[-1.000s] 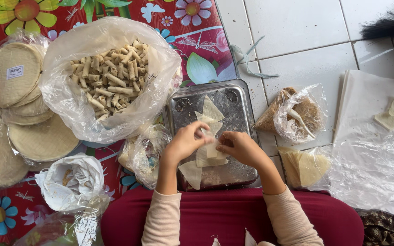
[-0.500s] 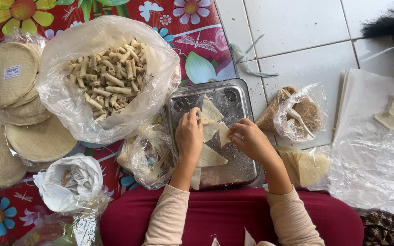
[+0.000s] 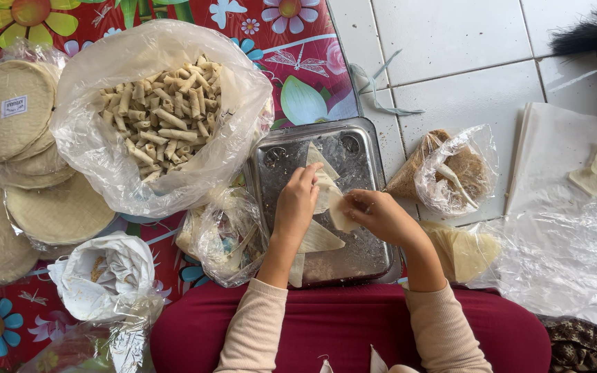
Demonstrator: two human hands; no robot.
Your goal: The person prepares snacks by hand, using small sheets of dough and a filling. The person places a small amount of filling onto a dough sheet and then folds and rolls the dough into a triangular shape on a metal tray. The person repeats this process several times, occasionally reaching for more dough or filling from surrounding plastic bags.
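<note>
Both my hands work over a metal tray (image 3: 361, 152) on my lap's edge. My left hand (image 3: 297, 202) presses flat on a pale triangular wrapper sheet (image 3: 321, 181) lying in the tray. My right hand (image 3: 379, 215) pinches the lower corner of that same wrapper and folds it. Two more triangular wrappers (image 3: 317, 239) lie in the tray beneath my wrists. A large clear bag of small rolled pastries (image 3: 160, 117) stands open to the left of the tray.
Stacks of round wrappers in plastic (image 3: 19, 152) lie far left on a flowered mat. A bag of brown filling (image 3: 450, 169), cut wrappers in plastic (image 3: 461, 252) and white sheets (image 3: 568, 159) lie on the tiled floor at right. Small bags (image 3: 101, 273) sit near my knee.
My hands have lowered a wrapper from above the tray's near edge onto the tray's middle, and now press and fold it there.
</note>
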